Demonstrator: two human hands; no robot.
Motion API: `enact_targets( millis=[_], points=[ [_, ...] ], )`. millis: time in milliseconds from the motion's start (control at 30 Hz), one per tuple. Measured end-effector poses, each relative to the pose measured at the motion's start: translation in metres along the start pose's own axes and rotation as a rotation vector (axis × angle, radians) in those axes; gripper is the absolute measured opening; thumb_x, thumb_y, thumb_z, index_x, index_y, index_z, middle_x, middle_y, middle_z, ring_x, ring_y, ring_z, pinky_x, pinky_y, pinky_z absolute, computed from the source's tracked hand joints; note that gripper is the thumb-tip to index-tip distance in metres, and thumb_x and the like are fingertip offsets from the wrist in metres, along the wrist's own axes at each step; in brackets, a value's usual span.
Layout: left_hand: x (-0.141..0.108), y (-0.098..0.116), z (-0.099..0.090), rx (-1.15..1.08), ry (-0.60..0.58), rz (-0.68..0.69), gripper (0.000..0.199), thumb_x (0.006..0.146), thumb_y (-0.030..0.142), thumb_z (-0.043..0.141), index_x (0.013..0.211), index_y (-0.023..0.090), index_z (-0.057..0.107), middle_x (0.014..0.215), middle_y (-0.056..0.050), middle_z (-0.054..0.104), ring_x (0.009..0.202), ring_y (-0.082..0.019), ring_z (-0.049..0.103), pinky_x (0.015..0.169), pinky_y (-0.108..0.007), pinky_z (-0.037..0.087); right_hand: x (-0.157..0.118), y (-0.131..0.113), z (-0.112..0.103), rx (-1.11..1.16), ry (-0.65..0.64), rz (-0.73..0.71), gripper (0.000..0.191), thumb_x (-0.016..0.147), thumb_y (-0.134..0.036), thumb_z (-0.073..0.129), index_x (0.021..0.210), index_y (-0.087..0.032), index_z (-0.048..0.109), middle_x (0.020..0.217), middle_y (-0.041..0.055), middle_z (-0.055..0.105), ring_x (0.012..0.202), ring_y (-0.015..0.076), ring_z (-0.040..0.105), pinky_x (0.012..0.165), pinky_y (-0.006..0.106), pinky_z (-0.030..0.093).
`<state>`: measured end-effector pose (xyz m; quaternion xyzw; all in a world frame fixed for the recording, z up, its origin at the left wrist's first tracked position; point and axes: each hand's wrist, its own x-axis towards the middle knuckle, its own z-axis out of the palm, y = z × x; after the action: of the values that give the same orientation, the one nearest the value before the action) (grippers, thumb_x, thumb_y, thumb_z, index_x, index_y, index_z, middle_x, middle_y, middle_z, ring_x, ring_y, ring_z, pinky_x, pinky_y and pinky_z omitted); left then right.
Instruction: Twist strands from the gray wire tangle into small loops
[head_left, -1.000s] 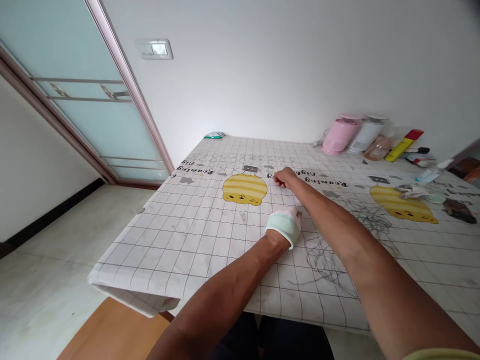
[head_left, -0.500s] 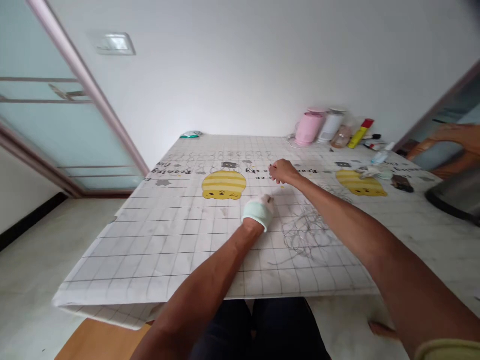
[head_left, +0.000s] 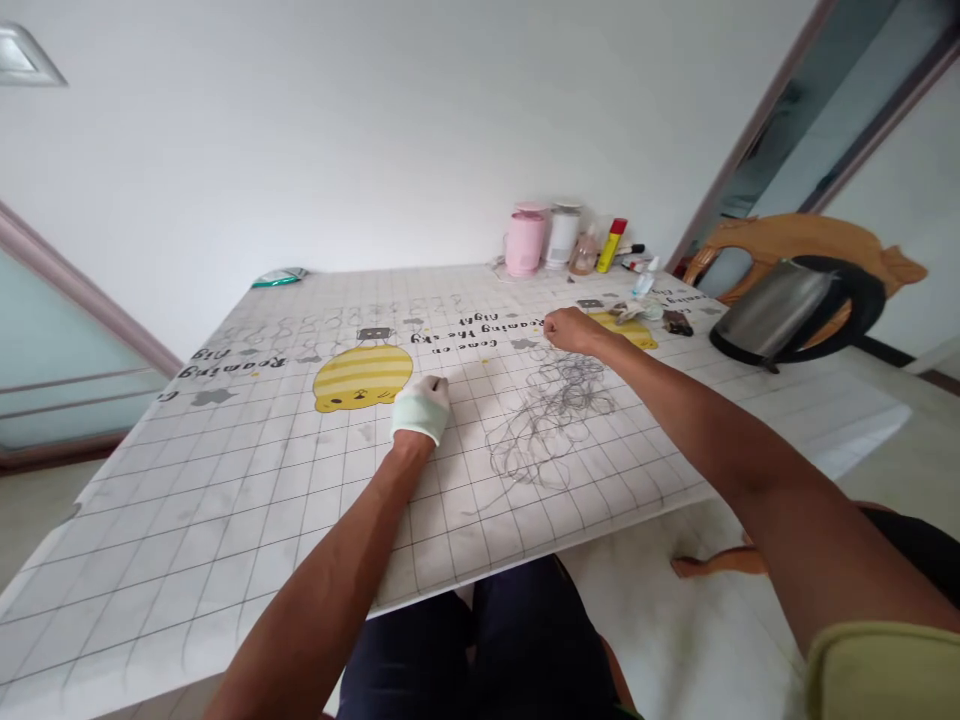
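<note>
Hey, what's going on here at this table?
A person is leaning over a table covered with a grid-printed sheet. Their left hand, covered in a pale green cloth glove, sits on the sheet beside a yellow cartoon figure. Their right hand, fingers drawn together, is just beyond a tangle of thin grey lines. Whether either hand holds anything can't be seen. A pink container stands at the table's far side.

right hand [head_left: 574, 330] palm hidden by fingers | glove [head_left: 420, 410] tip speck [head_left: 436, 382] too small | sleeve [head_left: 881, 672] cut off at edge
</note>
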<state>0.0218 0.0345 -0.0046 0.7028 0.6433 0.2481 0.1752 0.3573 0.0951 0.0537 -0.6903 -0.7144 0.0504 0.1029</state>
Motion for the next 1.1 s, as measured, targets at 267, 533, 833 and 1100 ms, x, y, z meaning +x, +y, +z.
enact_targets(
  millis=[267, 533, 833, 1100],
  points=[
    [0.001, -0.002, 0.001, 0.018, -0.003, -0.002, 0.036, 0.102, 0.035, 0.048, 0.094, 0.023, 0.08, 0.096, -0.011, 0.08, 0.091, -0.026, 0.068, 0.08, -0.031, 0.044, 0.013, -0.013, 0.031, -0.063, -0.086, -0.03, 0.018, 0.082, -0.012, 0.081, 0.099, -0.014, 0.077, 0.111, 0.0181, 0.076, 0.109, 0.0297, 0.069, 0.088, 0.029, 0.049],
    [0.001, 0.0, 0.0, 0.008, -0.015, 0.015, 0.033, 0.1, 0.032, 0.05, 0.087, 0.023, 0.078, 0.093, -0.01, 0.079, 0.088, -0.025, 0.067, 0.077, -0.031, 0.043, 0.011, -0.012, 0.027, -0.078, -0.052, -0.153, 0.005, 0.092, -0.014, 0.072, 0.096, -0.013, 0.071, 0.113, 0.0203, 0.073, 0.103, 0.0283, 0.067, 0.088, 0.03, 0.046],
    [-0.001, 0.0, -0.002, -0.038, -0.003, 0.015, 0.032, 0.098, 0.029, 0.049, 0.081, 0.024, 0.076, 0.088, -0.008, 0.078, 0.085, -0.024, 0.066, 0.077, -0.031, 0.043, -0.01, -0.023, -0.014, 0.001, 0.242, -0.205, 0.012, 0.096, -0.012, 0.056, 0.099, -0.016, 0.068, 0.104, 0.013, 0.073, 0.092, 0.0243, 0.063, 0.08, 0.032, 0.042],
    [-0.008, 0.009, -0.014, -0.173, 0.083, -0.027, 0.034, 0.1, 0.031, 0.048, 0.088, 0.024, 0.078, 0.09, -0.005, 0.079, 0.085, -0.021, 0.067, 0.08, -0.029, 0.046, -0.016, -0.05, -0.028, 0.556, 0.448, 0.069, 0.008, 0.092, -0.013, 0.065, 0.087, -0.018, 0.062, 0.081, 0.0074, 0.073, 0.072, 0.0191, 0.068, 0.069, 0.028, 0.053]
  ],
)
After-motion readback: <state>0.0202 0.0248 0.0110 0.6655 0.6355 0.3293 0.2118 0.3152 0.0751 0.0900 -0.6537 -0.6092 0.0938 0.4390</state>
